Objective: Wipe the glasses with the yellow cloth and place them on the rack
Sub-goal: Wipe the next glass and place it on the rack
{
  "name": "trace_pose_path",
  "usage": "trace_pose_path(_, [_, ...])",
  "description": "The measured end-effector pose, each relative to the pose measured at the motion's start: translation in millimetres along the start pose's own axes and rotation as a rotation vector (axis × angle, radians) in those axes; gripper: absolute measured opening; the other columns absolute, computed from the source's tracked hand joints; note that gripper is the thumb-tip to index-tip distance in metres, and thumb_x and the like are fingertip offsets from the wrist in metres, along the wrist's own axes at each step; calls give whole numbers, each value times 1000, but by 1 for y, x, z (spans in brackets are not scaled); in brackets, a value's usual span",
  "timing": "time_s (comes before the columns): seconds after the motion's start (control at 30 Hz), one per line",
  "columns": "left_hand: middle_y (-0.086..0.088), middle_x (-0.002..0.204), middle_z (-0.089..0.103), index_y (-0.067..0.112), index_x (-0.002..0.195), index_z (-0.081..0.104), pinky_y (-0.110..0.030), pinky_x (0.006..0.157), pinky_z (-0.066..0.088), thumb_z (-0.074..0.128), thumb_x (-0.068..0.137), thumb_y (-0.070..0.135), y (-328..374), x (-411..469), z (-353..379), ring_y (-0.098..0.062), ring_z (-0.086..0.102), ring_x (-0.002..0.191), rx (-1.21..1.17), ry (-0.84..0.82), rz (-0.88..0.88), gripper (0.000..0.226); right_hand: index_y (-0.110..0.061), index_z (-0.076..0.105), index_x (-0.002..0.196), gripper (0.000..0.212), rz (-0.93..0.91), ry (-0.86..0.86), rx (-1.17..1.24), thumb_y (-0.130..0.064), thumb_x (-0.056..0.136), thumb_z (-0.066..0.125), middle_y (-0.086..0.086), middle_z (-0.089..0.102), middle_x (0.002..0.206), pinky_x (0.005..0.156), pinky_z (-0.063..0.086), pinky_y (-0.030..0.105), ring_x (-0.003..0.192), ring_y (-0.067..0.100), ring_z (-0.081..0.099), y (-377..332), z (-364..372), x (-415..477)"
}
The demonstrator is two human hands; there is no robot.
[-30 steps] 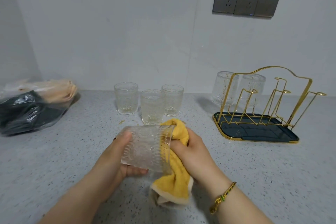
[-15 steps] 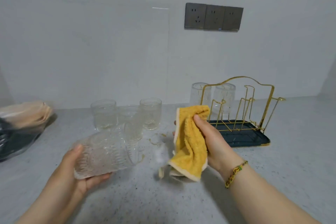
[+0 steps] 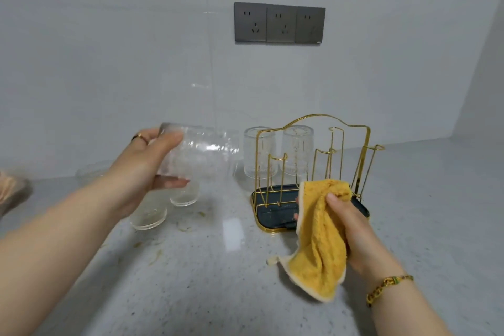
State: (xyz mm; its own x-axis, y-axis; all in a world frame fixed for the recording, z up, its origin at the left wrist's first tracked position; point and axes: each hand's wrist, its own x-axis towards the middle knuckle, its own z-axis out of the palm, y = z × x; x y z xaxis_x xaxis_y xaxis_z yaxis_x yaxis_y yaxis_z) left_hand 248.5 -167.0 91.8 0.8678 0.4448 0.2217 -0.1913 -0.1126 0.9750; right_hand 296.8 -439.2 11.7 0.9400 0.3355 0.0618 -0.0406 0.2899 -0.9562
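gripping empty glass (image 3: 200, 154) with left hand (image 3: 141, 169), yellow cloth (image 3: 319, 240) with right hand (image 3: 351, 226); rack (image 3: 272, 211) holds two glasses (image 3: 259, 157).

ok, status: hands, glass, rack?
Left hand grips ribbed clear glass, held on its side, left of gold wire rack. Right hand grips yellow cloth in front of rack. Two upturned glasses at rack's back; front pegs bare.
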Motion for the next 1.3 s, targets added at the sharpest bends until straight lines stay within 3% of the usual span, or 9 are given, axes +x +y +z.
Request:
trace_pose_path(0.07, [-14, 134, 46, 8, 124, 44, -26, 49, 57, 61, 81, 43, 18, 23, 19, -16, 67, 58, 28, -43, 29, 58, -13, 53, 106, 56, 13, 37, -39, -43, 60, 61, 16, 67, 94, 70, 55, 38, 84, 30, 66, 1, -1, 1])
trace_pose_path(0.13, [-17, 132, 48, 8, 126, 43, -26, 48, 56, 65, 67, 50, 37, 43, 43, -21, 68, 60, 86, -71, 42, 76, -17, 55, 96, 43, 20, 92, -52, -37, 61, 68, 14, 61, 96, 74, 50, 39, 88, 30, 61, 0, -4, 2])
trace_pose_path(0.27, [-12, 125, 50, 19, 110, 41, -30, 52, 59, 67, 79, 37, 60, 67, 94, -22, 60, 77, 190, -39, 187, 44, -14, 54, 80, 9, 35, 173, -10, -23, 82, 55, 8, 56, 77, 62, 45, 33, 73, 24, 57, -4, -11, 5])
trace_pose_path(0.43, [-6, 123, 48, 21, 116, 39, -34, 68, 58, 68, 78, 39, 75, 94, 155, -14, 56, 76, 290, -75, 289, 51, -11, 50, 72, 16, 103, 224, 26, -18, 85, 48, 8, 51, 69, 68, 46, 36, 67, 25, 53, -10, -24, 8])
trace_pose_path(0.57, [-2, 118, 42, 19, 130, 34, -28, 63, 56, 67, 78, 42, 77, 112, 194, -15, 56, 75, 414, -168, 328, 65, -11, 49, 69, 19, 146, 284, -7, -20, 86, 50, 6, 50, 63, 63, 45, 32, 62, 23, 51, -5, -29, 13])
trace_pose_path(0.77, [-3, 114, 42, 17, 129, 37, -29, 63, 56, 70, 76, 39, 59, 126, 237, -14, 54, 75, 607, -382, 280, 66, -12, 49, 68, 21, 220, 309, -66, -20, 87, 48, 6, 50, 65, 64, 43, 31, 65, 21, 50, -5, -36, 17])
trace_pose_path(1.07, [-6, 125, 46, 18, 130, 40, -26, 57, 54, 75, 72, 37, 45, 136, 278, -18, 60, 76, 819, -606, 310, 70, -13, 45, 63, 25, 161, 252, -243, -19, 87, 45, 1, 48, 66, 58, 36, 23, 66, 13, 48, -11, -40, 21])
trace_pose_path(1.2, [-11, 131, 48, 16, 133, 40, -36, 74, 58, 74, 73, 34, 37, 138, 286, -30, 63, 97, 948, -719, 276, 71, -14, 42, 61, 26, 153, 242, -255, -18, 87, 46, -1, 46, 63, 59, 37, 22, 64, 12, 46, -9, -37, 24])
trace_pose_path(1.3, [-7, 130, 49, 17, 133, 40, -38, 82, 56, 74, 73, 33, 33, 139, 291, -28, 60, 106, 948, -757, 231, 70, -17, 44, 62, 25, 145, 223, -260, -17, 87, 45, -5, 48, 65, 56, 36, 17, 64, 7, 47, -8, -35, 25])
